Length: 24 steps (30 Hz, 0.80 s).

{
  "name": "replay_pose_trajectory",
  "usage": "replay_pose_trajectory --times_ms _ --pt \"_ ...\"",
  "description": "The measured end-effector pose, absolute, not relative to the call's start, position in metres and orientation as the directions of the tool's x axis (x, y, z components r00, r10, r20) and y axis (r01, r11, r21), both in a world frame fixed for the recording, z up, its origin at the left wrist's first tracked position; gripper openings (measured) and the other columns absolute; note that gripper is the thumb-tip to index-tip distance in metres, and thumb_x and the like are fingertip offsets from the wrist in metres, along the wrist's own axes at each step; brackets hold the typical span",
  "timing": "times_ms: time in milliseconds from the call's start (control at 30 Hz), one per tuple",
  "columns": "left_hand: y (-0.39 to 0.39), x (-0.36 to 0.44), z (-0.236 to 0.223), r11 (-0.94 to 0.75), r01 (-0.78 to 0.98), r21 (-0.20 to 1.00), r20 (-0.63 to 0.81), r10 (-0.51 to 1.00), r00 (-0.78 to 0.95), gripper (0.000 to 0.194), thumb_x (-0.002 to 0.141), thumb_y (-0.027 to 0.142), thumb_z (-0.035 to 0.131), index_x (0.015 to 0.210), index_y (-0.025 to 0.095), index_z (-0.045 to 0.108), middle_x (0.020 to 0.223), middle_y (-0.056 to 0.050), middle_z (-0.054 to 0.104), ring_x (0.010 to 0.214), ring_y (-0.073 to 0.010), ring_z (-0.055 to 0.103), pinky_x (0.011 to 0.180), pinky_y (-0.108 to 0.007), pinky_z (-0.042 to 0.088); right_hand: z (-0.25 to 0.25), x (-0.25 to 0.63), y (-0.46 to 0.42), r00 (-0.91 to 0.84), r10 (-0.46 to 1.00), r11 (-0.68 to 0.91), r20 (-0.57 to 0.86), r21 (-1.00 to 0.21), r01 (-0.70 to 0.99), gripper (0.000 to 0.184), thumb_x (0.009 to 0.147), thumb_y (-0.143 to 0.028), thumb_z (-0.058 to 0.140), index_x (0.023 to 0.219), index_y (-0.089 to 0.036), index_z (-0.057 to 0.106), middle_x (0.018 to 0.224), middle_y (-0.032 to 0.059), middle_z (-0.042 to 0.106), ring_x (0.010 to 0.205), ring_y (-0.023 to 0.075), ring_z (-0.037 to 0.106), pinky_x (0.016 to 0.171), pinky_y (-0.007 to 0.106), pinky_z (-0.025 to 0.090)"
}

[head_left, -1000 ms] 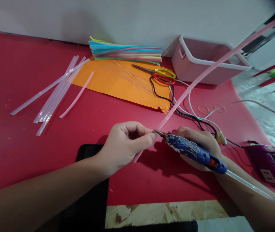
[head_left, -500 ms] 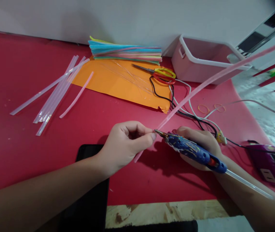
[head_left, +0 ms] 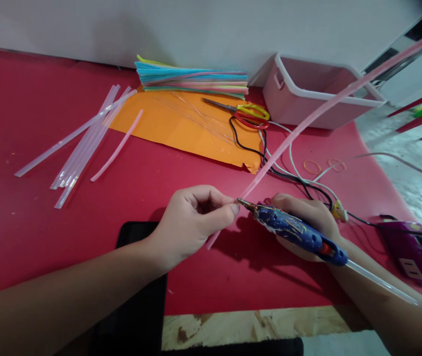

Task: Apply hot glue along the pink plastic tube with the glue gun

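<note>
My left hand (head_left: 198, 220) pinches a long pink pipe cleaner (head_left: 307, 121) near its lower end. A short tail sticks out below the fingers, and the long part slants up to the right. In my right hand (head_left: 307, 217) is a blue hot glue gun (head_left: 288, 227) spotted with dried glue, a clear glue stick (head_left: 381, 282) jutting from its back. The metal nozzle tip is right at the left fingertips and the pipe cleaner; whether it touches them I cannot tell. The fingers on the gun's handle are partly hidden behind it.
Several glue sticks (head_left: 85, 143) and a short pink pipe cleaner (head_left: 118, 146) lie left. Behind are an orange envelope (head_left: 196, 128), bundled pipe cleaners (head_left: 192, 79), scissors (head_left: 248, 112) and a pink bin (head_left: 303, 101). Cables (head_left: 296, 175) run right to a purple power strip (head_left: 407, 252). A black tablet-like slab (head_left: 133, 306) lies under my left forearm.
The long free part of the pipe cleaner has swung slightly, its far end dropping at the upper right. Both hands and the glue gun stay almost in place.
</note>
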<state>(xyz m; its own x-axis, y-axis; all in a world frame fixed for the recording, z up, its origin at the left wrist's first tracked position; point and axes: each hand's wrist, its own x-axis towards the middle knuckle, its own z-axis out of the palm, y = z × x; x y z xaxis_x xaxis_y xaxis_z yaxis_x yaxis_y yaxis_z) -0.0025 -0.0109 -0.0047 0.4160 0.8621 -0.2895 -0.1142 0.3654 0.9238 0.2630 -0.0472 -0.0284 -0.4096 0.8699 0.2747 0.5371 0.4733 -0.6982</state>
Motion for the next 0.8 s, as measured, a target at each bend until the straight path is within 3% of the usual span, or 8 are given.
replay_pose_trajectory --times_ms 433,600,800 --pt "-0.010 -0.001 -0.011 0.311 -0.180 0.933 -0.211 0.880 0.426 0.020 0.086 0.025 0.079 0.071 0.018 0.065 0.051 0.008 0.056 0.042 -0.0047 0.047 0.045 -0.017 0.038 -0.028 0.266 -0.043 -0.464 0.833 0.538 0.300 -0.636 0.554 0.016 0.104 -0.040 0.060 0.102 -0.025 0.064 0.085 0.0054 0.069 0.068 0.0185 0.062 0.062 0.032 0.049" --pt "-0.010 -0.001 -0.009 0.333 -0.201 0.921 -0.218 0.870 0.442 0.021 0.086 0.022 0.078 0.071 0.018 0.063 0.051 0.009 0.054 0.039 -0.0030 0.044 0.042 -0.015 0.034 -0.029 0.267 -0.043 -0.476 0.825 0.547 0.304 -0.641 0.538 0.009 0.097 -0.031 0.068 0.104 -0.026 0.064 0.086 0.0047 0.068 0.069 0.0187 0.063 0.062 0.031 0.050" --pt "-0.010 -0.001 -0.008 0.333 -0.192 0.923 -0.222 0.870 0.440 0.017 0.086 0.022 0.080 0.075 0.017 0.067 0.053 0.008 0.055 0.041 -0.0041 0.045 0.042 -0.015 0.036 -0.028 0.273 -0.037 -0.551 0.778 0.597 0.302 -0.631 0.496 0.019 0.091 -0.021 0.072 0.107 -0.024 0.064 0.088 0.0053 0.070 0.074 0.0186 0.066 0.068 0.030 0.053"
